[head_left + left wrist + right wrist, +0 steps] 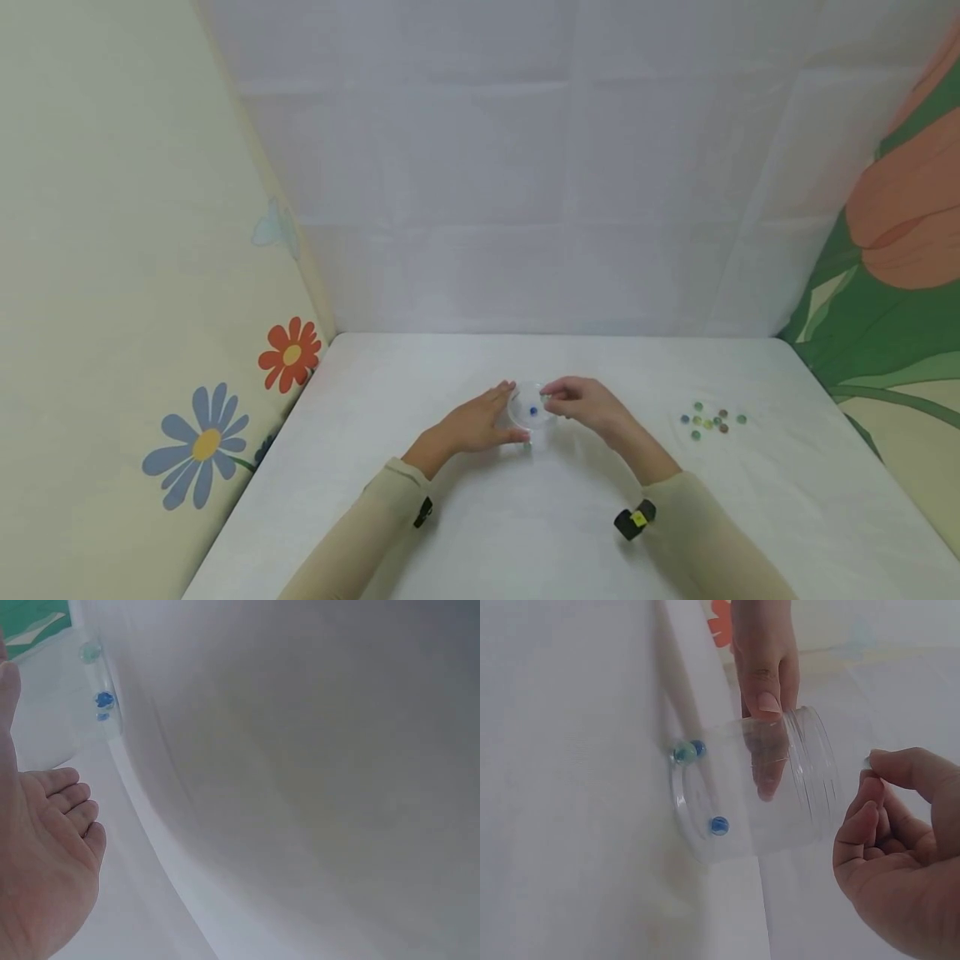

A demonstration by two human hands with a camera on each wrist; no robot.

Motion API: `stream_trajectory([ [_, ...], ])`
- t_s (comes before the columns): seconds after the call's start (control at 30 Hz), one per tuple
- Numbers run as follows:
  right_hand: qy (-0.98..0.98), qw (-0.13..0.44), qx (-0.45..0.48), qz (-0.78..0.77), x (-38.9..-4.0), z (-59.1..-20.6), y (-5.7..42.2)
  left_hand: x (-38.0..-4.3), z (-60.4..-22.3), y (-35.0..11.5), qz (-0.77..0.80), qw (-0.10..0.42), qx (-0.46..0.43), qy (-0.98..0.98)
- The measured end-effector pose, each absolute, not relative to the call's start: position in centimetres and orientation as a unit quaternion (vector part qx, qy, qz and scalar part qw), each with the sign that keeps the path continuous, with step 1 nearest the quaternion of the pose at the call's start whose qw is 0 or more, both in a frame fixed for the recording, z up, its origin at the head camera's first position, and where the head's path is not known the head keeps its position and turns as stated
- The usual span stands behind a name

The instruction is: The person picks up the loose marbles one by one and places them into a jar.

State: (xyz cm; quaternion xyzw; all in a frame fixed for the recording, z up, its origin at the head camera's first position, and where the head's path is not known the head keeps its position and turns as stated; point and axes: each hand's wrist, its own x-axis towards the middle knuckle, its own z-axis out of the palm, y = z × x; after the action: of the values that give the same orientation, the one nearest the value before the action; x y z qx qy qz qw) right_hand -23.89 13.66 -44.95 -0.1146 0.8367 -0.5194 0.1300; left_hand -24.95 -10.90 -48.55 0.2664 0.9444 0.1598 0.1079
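A clear, wide-mouthed jar (pixel 739 832) stands upright on the white table. My left hand (pixel 476 423) holds it from the left, thumb on the near side and fingers behind, seen through the wall in the right wrist view. On the jar's bottom lie a blue marble (pixel 719 826) and, close together by the wall, a green marble (pixel 685 752) and another blue one (pixel 699 745). Just above the jar's mouth, my right hand (pixel 588 406) pinches a small marble (pixel 867 761) between thumb and forefinger, its other fingers curled in. Most of that marble is hidden by the fingertips.
Several loose marbles, among them a yellow marble (pixel 708 425) and a blue marble (pixel 685 419), lie in a group on the right of the white-covered table (pixel 480 533). A white sheet (pixel 480 208) hangs along the back edge, with flower-printed panels at both sides.
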Motion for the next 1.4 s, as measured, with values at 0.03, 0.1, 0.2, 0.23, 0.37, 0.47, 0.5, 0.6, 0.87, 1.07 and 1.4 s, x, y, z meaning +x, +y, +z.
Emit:
stream_trajectory([
  [0.03,0.838,0.13,-0.115,-0.517,-23.9,-45.0,13.6,-24.9,-48.5,-10.9,0.159,0.109,0.266,0.945],
  [0.1,0.837,0.134,-0.111,-0.518,-23.9,-45.0,13.5,-24.9,-48.6,-10.9,0.158,0.109,0.266,0.945],
  [0.2,0.838,0.134,-0.117,-0.516,-23.9,-45.0,13.6,-25.0,-48.7,-10.9,0.154,0.107,0.266,0.945],
  [0.23,0.837,0.133,-0.118,-0.518,-23.8,-44.9,13.7,-25.0,-48.7,-10.9,0.153,0.106,0.266,0.946],
  [0.37,0.833,0.133,-0.13,-0.521,-23.9,-44.8,13.9,-25.2,-48.6,-10.9,0.154,0.105,0.263,0.947],
  [0.47,0.831,0.137,-0.132,-0.523,-23.9,-44.8,14.0,-25.2,-48.5,-10.9,0.155,0.108,0.261,0.947],
  [0.5,0.832,0.137,-0.133,-0.521,-23.9,-44.8,14.0,-25.2,-48.5,-10.8,0.155,0.109,0.262,0.946],
  [0.6,0.833,0.137,-0.132,-0.519,-24.0,-44.7,14.2,-25.1,-48.4,-10.8,0.154,0.112,0.262,0.946],
  [0.87,0.851,0.132,-0.114,-0.496,-24.0,-44.5,14.7,-25.3,-48.7,-10.8,0.152,0.109,0.259,0.948],
  [1.07,0.852,0.127,-0.104,-0.497,-23.9,-44.7,15.7,-25.2,-48.8,-10.8,0.158,0.118,0.252,0.948],
  [1.4,0.859,0.12,-0.089,-0.489,-23.6,-44.7,17.8,-24.9,-48.6,-10.7,0.156,0.118,0.251,0.948],
])
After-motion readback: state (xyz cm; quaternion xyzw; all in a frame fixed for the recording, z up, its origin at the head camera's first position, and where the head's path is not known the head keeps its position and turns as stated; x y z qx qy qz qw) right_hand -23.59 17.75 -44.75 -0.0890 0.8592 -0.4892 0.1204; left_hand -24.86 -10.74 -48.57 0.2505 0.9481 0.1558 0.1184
